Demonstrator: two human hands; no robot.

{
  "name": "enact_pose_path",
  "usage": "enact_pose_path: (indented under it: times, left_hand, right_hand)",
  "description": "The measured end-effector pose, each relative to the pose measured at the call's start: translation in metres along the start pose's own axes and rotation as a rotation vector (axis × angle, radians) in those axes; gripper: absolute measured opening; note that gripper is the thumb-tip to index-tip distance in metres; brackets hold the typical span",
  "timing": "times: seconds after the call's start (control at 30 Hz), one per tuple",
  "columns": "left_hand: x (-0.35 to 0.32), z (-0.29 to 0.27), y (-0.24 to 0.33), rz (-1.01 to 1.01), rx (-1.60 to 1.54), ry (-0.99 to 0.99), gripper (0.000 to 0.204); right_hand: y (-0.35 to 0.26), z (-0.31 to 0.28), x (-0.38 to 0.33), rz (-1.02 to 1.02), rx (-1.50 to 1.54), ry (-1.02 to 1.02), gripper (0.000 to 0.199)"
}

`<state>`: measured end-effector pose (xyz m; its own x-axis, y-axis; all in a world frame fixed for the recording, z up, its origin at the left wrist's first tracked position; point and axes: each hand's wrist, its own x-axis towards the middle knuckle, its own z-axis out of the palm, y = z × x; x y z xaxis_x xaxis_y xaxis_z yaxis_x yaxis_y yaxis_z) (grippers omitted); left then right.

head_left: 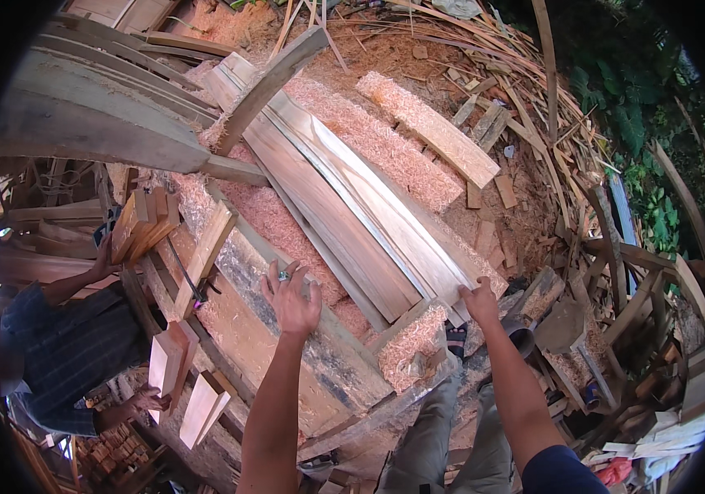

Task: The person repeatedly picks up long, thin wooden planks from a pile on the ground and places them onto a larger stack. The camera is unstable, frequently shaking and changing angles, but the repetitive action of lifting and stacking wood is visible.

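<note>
My left hand [293, 303] hovers over the shaving-strewn workbench [287, 329], fingers spread and holding nothing. It wears a ring with a green stone. At the near end of a long pale plank [369, 198], my right hand [480, 305] grips the plank's edge; the underside of that grip is hidden. Beside this plank, to its left, lies a long reddish-brown board [328, 214]. Both run away from me toward the upper left. A curved timber [274, 86] crosses above their far ends.
At left, a co-worker in a dark checked shirt [72, 354] handles two stacks of short boards [145, 224]. A large beam [105, 136] juts in from the upper left. A shaving-covered block [431, 128] lies beyond the planks. Scrap wood [608, 305] crowds the right.
</note>
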<state>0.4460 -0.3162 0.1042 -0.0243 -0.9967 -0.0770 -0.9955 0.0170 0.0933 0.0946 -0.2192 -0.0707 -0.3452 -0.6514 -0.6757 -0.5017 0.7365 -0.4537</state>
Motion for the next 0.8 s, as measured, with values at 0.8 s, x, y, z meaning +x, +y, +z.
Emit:
enact_pose_path:
  times: [0.8]
  left_hand:
    - [0.041,0.085,0.031,0.037,-0.208,-0.061,0.056]
  right_hand:
    - [0.274,-0.065,-0.379,0.454,-0.118,-0.403,0.063]
